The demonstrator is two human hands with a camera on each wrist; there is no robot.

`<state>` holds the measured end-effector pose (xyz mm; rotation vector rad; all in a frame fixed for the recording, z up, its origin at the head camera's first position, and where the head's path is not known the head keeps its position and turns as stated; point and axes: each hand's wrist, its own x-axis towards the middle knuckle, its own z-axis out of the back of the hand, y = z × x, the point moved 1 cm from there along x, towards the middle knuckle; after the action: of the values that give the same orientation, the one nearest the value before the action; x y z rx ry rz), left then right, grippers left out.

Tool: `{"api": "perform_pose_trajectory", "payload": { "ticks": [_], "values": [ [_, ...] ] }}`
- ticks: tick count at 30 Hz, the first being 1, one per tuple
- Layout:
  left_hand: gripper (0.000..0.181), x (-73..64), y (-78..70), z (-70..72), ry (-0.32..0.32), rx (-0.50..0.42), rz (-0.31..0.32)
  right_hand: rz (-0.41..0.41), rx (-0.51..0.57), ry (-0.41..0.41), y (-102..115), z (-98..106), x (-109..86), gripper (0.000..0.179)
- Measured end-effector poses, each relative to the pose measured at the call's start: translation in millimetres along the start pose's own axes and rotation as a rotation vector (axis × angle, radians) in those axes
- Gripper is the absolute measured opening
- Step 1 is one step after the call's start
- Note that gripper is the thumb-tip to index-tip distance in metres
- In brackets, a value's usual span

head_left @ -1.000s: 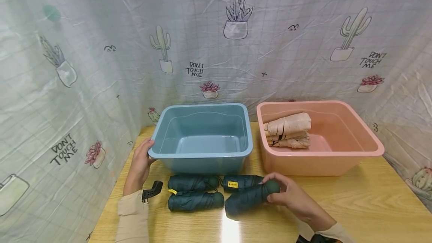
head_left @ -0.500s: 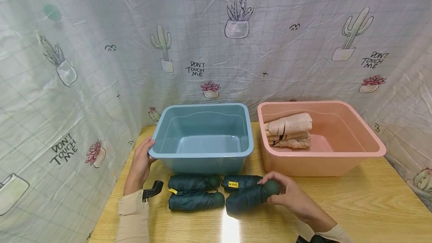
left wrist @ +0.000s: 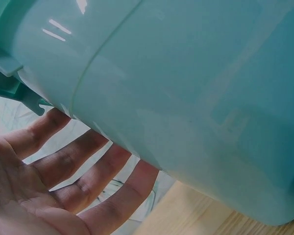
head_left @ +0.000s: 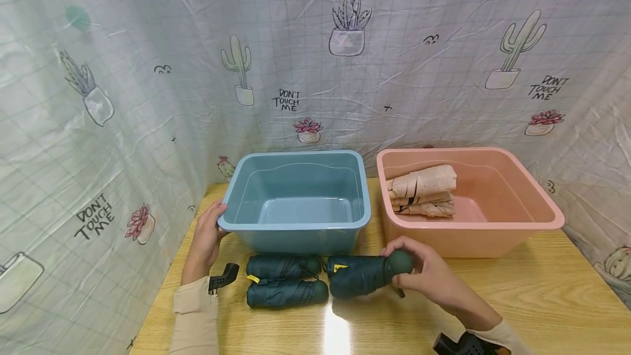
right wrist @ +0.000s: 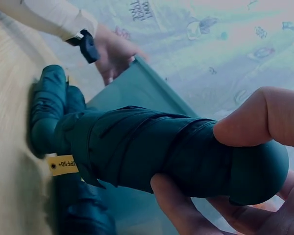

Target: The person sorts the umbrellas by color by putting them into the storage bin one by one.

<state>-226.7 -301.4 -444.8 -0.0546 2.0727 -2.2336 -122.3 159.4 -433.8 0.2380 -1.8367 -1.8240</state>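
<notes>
My right hand (head_left: 426, 275) pinches a folded dark green umbrella (head_left: 362, 279) near its rounded handle end. The right wrist view shows the thumb above and fingers below the held umbrella (right wrist: 152, 152), which overlaps another folded umbrella (head_left: 337, 261) with a yellow tag. At the front left corner of the blue bin (head_left: 296, 227) is my left hand (head_left: 207, 232). In the left wrist view its fingers (left wrist: 88, 161) reach fairly straight to the bin's outer wall, their tips partly hidden. Two more folded umbrellas, one behind (head_left: 278, 267) and one in front (head_left: 281, 295), lie before the bin.
A pink bin (head_left: 463, 240) stands right of the blue one, with wrapped beige bundles (head_left: 424, 182) along its left side. Both rest on a wooden table (head_left: 547, 289). A printed plastic curtain (head_left: 315, 70) hangs behind and along the sides.
My right hand has raised the held umbrella slightly and moved it away from me, over the tagged umbrella. My left hand stays at the blue bin.
</notes>
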Motion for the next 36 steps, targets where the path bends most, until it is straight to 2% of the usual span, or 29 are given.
{"api": "perform_pose_trajectory", "payload": {
  "ticks": [8, 12, 19, 26, 32, 36],
  "values": [
    [0.055, 0.2, -2.2, 0.7, -0.007, -0.009, -0.001, 0.014, -0.051, -0.02, 21.4, 3.7, 12.2, 0.036],
    [0.055, -0.2, -2.5, 0.2, -0.012, -0.012, -0.002, -0.019, -0.081, -0.04, 35.7, 6.7, 18.6, 0.035],
    [0.059, 1.7, -1.4, 0.9, -0.002, 0.0, -0.018, -0.102, -0.062, -0.075, 56.6, 11.1, 29.5, 0.037],
    [0.059, 3.0, -1.2, -0.5, 0.005, 0.004, -0.009, -0.094, -0.109, -0.098, 69.7, 14.9, 41.0, 0.035],
    [0.06, 3.9, -0.8, 0.2, 0.01, -0.001, -0.002, -0.098, -0.109, -0.079, 84.0, 15.7, 57.4, 0.033],
    [0.059, 3.8, 0.2, 0.9, 0.01, -0.003, 0.0, -0.156, -0.073, -0.059, 97.7, 13.5, 68.1, 0.031]
  ]
}}
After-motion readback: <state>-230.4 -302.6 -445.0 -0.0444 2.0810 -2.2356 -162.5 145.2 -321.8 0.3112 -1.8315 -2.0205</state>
